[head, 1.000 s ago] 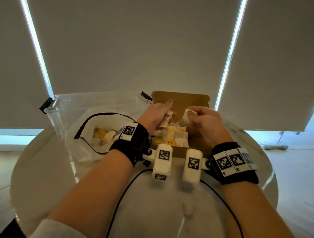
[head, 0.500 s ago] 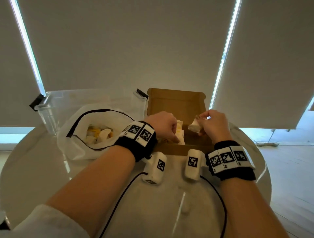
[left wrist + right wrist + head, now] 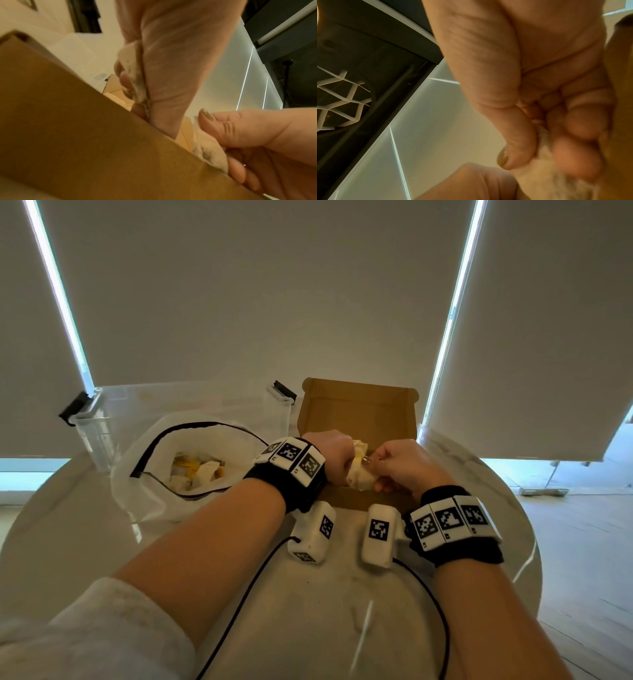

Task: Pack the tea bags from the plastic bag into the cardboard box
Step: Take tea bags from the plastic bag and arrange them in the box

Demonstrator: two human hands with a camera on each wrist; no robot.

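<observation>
The brown cardboard box [image 3: 356, 412] stands open at the table's far middle, lid upright, with tea bags inside that my hands mostly hide. My left hand [image 3: 342, 474] reaches down into the box near its front wall [image 3: 85, 135], fingers curled round a pale tea bag [image 3: 135, 75]. My right hand [image 3: 376, 470] is close beside it, thumb and fingers pinching another tea bag [image 3: 211, 155] just over the front wall. That same tea bag [image 3: 556, 182] shows blurred in the right wrist view. The white plastic bag [image 3: 144, 474] lies open at the left with several tea bags [image 3: 195, 470] inside.
A clear plastic tub [image 3: 99, 422] with black clips stands behind the plastic bag. The round white table [image 3: 342, 611] carries two wrist-camera cables toward me. Roller blinds hang behind the table. Wooden floor shows at the right.
Both hands have dropped from above the box down to its front part and come together, each still holding a tea bag.
</observation>
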